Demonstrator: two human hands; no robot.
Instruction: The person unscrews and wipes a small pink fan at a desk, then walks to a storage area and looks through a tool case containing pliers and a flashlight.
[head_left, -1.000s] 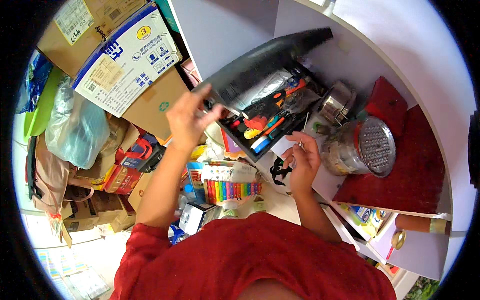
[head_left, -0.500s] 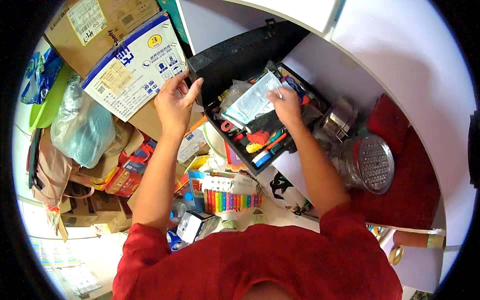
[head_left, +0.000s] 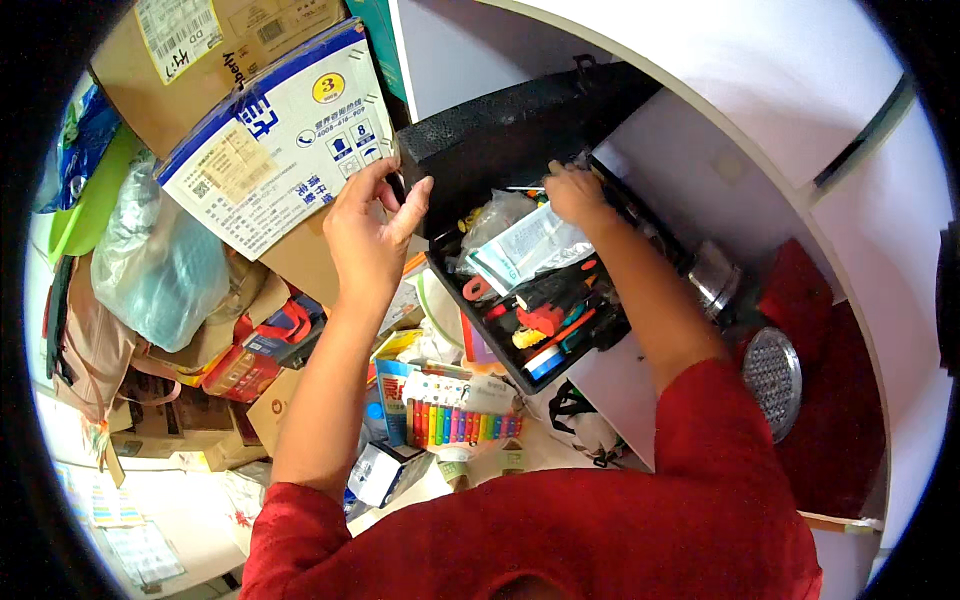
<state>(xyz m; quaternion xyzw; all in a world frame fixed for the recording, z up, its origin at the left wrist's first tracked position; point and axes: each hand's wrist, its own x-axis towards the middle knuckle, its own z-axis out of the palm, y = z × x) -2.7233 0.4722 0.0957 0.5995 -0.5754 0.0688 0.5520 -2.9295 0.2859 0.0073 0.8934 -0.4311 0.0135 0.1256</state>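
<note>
A black toolbox (head_left: 478, 352) stands with its lid (head_left: 500, 125) raised, tilted within a white cabinet. My left hand (head_left: 370, 235) is at the lid's left edge, its thumb on the inner side and the fingers curled at the outer edge. My right hand (head_left: 578, 195) reaches to the far side of the toolbox, fingers pinched together; what they hold is hidden. A thin stick-like piece (head_left: 524, 188) lies beside the fingertips. A white and teal packet (head_left: 530, 245) rests on the contents, near a red-handled tool (head_left: 540, 318), an orange-and-blue pen-like tool (head_left: 572, 332) and a clear plastic bag (head_left: 500, 215).
Cardboard boxes (head_left: 285, 140) rise at the left, with a stuffed plastic bag (head_left: 160, 280) below. A xylophone with coloured bars (head_left: 465, 423) lies in front of me. Right of the toolbox sit a metal container (head_left: 712, 280) and a round perforated metal piece (head_left: 772, 385) on dark red cloth (head_left: 830, 430).
My right hand has moved up and away, from above the packet to the toolbox's far side. The packet now lies lower on the contents. My left hand stays by the lid; the view has shifted.
</note>
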